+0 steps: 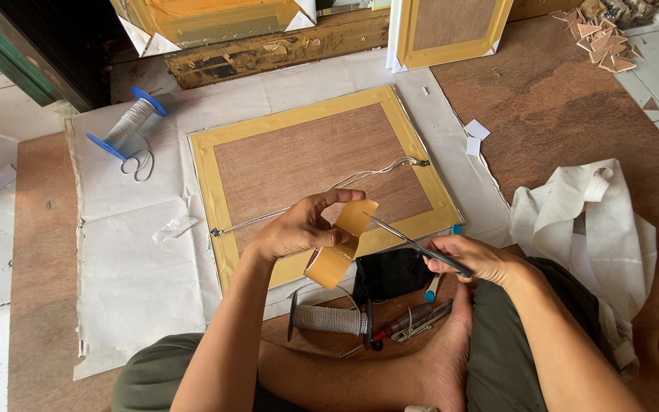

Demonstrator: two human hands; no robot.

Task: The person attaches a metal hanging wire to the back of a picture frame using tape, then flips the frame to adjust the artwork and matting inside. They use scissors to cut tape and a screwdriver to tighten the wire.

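Note:
My left hand holds a roll of tan tape, with a strip pulled up from it between thumb and fingers. In my right hand are scissors, their blades open against the strip's edge. Beneath both hands lies a wooden board with a tan taped border, back side up. A silver wire runs across the board from a hook at its right edge to its left edge.
A blue spool of wire stands at the upper left on white paper. A black spool, screwdriver and pliers lie by my legs. A white cloth bag sits to the right; another framed board leans at the top.

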